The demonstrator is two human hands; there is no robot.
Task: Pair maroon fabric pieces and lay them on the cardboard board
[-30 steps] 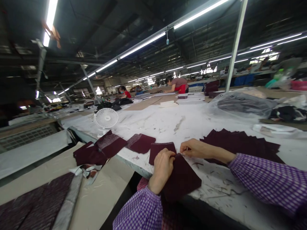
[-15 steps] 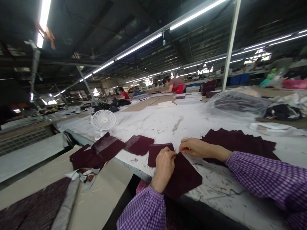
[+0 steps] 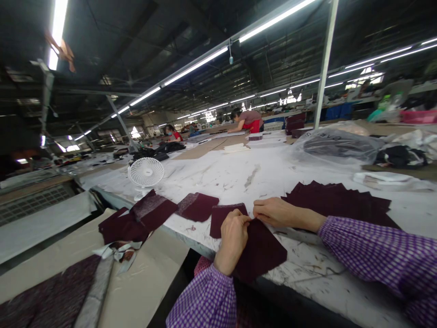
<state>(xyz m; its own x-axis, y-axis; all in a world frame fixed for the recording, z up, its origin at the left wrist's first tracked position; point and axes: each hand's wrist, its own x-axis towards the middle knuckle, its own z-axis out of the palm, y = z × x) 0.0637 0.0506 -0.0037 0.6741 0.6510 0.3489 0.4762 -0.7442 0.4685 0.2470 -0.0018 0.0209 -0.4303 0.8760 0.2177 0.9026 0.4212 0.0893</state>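
Note:
Between my hands, a dark maroon fabric piece (image 3: pixel 261 250) lies partly on the white table and hangs over its front edge. My left hand (image 3: pixel 235 234) pinches its upper corner, fingers curled. My right hand (image 3: pixel 273 212) pinches at the same corner from the other side, its fingertips almost meeting the left ones. Just behind my left hand rests another maroon piece (image 3: pixel 220 218) with a greyish strip along its top. Farther left lies a folded maroon piece (image 3: pixel 200 206). Beyond my right forearm spreads a fanned stack of maroon pieces (image 3: pixel 334 198).
A white fan (image 3: pixel 146 172) stands at the table's left edge. More maroon cloth (image 3: pixel 136 218) lies below it, over the corner. A clear plastic bag (image 3: pixel 337 146) sits at the back right. Two people work farther back, one a person with a red apron (image 3: pixel 251 124).
My right hand's fingers have closed in slightly at the corner of the fabric piece. The whole view has shifted a little; the left hand keeps its place.

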